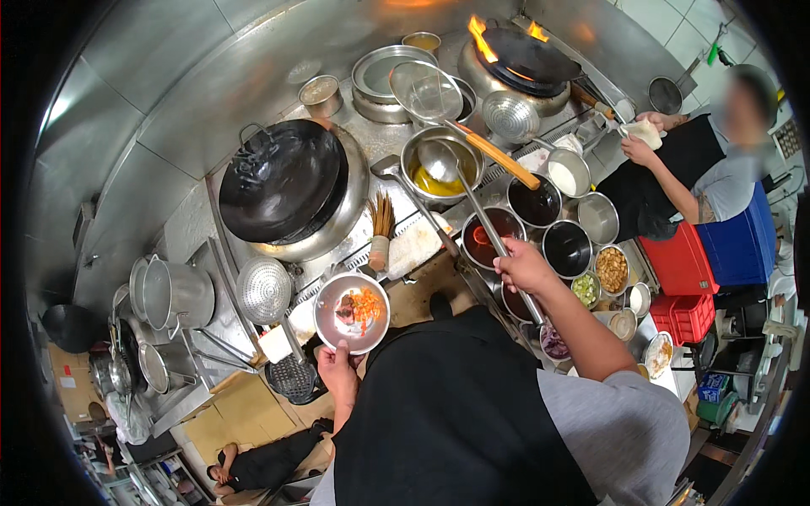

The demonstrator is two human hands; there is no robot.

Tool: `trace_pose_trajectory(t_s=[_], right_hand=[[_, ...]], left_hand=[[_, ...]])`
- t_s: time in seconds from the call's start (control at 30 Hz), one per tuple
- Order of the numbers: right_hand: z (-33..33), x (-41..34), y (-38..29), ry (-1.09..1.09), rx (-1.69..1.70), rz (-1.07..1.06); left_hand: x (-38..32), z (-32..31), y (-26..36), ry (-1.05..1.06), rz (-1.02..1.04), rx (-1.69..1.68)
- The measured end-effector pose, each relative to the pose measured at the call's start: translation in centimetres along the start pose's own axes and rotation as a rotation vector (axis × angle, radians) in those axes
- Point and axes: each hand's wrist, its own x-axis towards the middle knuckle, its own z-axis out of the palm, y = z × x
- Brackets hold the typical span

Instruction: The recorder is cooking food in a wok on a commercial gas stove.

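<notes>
My left hand [340, 374] grips the near rim of a metal bowl [324, 319]. Chopped orange-red pieces [366, 305] lie in it beside a darker reddish lump [345, 314]. My right hand [523, 265] is closed around the handle of a long steel ladle [438, 160], whose head is over a steel pot [473, 152] of yellow liquid [430, 183], probably oil. To the left, a black wok [281, 180] sits tilted on its burner ring. Between wok and pot are a bamboo wok brush [381, 228] and a long-handled wok spatula [387, 166].
A wooden-handled strainer [500, 155] lies across the pots. Flames [482, 39] rise around the far wok [525, 54]. Sauce pots [535, 199] crowd my right side. A co-worker [671, 161] holds a cloth at the right. A perforated skimmer [264, 290] and stockpot [177, 294] stand left.
</notes>
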Motion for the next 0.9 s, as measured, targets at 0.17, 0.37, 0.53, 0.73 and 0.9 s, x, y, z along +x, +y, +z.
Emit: trace_pose_trajectory(t_s=[0.17,0.37,0.53,0.73,0.9], right_hand=[[-0.4,1.6,-0.9,-0.088,0.191,0.137],[2.6,-1.6,-1.5,-0.047,0.238,0.063],[6.1,-4.9,-3.5,0.01,0.391,0.062],[10.8,-8.7,-5.7,-0.002,0.533,0.025],[13.9,-9.7,-6.1,-0.23,0.704,0.044]], left_hand=[[0.9,-0.6,0.7,0.029,-0.057,-0.042],[4.7,-2.6,2.6,0.01,-0.076,-0.08],[11.0,-5.7,4.2,-0.127,0.165,0.279],[20.7,-1.9,11.1,-0.424,0.261,0.535],[28.0,0.4,11.5,-0.464,0.383,0.83]])
